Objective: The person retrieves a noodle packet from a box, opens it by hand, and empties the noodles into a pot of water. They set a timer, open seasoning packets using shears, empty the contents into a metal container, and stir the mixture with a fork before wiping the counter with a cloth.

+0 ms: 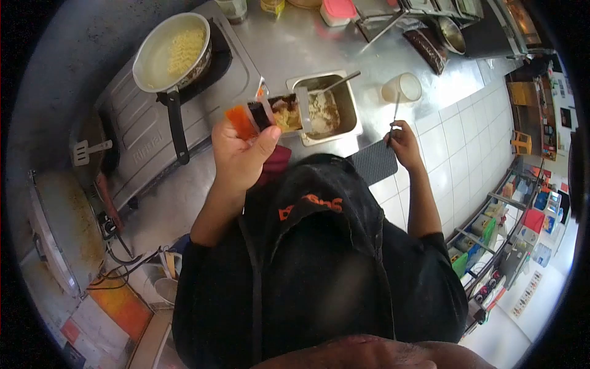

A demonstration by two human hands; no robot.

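My left hand (243, 150) is closed on a strip of seasoning packets (261, 114), with orange, dark and yellowish sections, held up beside the metal tray. The steel tray (351, 117) holds pale and brown contents and a metal utensil (341, 82). My right hand (404, 144) is closed around the dark handle of a thin knife or similar tool (396, 114), its narrow blade pointing up toward a cloudy cup (409, 88). On the stove at the left, a pan (153, 58) holds a block of noodles (186, 50) in liquid.
The pan's black handle (176, 126) sticks out over the stove's front edge. A dark ridged mat (373, 163) lies below the tray. A pink-lidded container (338, 11), a bag of dark contents (425, 50) and a metal bowl (452, 35) stand farther back. Shelves line the right.
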